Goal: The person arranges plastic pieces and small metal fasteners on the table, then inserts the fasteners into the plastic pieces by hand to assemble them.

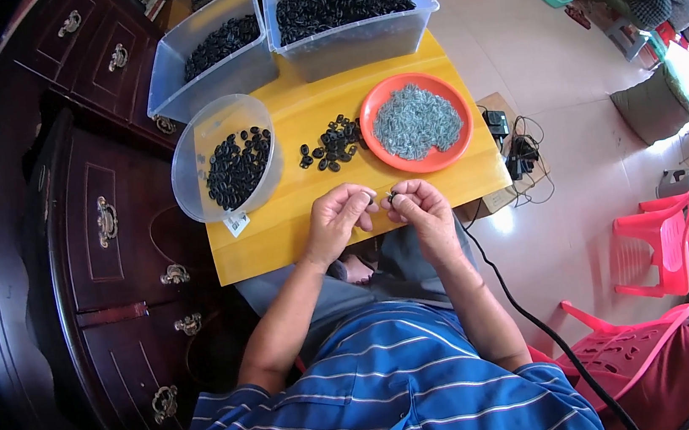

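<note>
Both hands are close together over the near edge of the yellow table. My left hand [341, 215] pinches a small dark piece between thumb and forefinger, mostly covered by the fingertips. A small black piece [393, 197] shows at the fingertips of my right hand [424, 213], also closed in a pinch. Just beyond them lies a loose pile of black oval pieces [334, 141]. To its right, an orange-red plate [370, 141] holds a heap of small shiny grey pieces [416, 122], too fine to make out singly. Left of the pile, a round clear tub [186, 165] contains more black ovals.
Two clear plastic bins [355, 48] full of black pieces stand at the table's far side. A dark wooden cabinet [134, 273] borders the left. Black cables [524, 152] hang at the right, near pink plastic chairs [662, 238]. Other people sit at the far right.
</note>
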`<act>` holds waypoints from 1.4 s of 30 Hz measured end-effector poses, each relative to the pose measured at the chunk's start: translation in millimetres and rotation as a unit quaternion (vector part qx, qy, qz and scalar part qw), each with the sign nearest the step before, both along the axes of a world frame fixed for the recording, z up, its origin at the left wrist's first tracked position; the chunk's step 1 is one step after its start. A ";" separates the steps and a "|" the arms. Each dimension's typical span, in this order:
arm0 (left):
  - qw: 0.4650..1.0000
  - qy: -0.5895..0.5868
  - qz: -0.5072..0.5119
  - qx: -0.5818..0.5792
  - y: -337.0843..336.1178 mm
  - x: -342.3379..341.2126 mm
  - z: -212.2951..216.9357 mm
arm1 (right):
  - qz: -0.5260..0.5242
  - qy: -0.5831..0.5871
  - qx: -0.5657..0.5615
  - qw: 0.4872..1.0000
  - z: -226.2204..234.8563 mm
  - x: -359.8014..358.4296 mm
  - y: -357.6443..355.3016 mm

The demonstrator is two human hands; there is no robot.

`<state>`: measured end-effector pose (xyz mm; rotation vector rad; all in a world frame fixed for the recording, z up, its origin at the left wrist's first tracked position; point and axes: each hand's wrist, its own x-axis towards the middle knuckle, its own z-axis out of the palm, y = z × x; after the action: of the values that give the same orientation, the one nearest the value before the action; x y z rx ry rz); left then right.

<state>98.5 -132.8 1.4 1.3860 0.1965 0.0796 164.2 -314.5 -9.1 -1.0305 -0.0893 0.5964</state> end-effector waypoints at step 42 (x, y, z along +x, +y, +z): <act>0.980 -0.005 -0.141 0.139 -47.4 -12.6 20.8 | -0.045 0.228 0.187 0.955 2.0 -0.8 10.6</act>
<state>85.9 -180.3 22.2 1.6799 -0.0233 -0.1262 163.4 -303.9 -7.1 -0.5102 0.2425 0.6900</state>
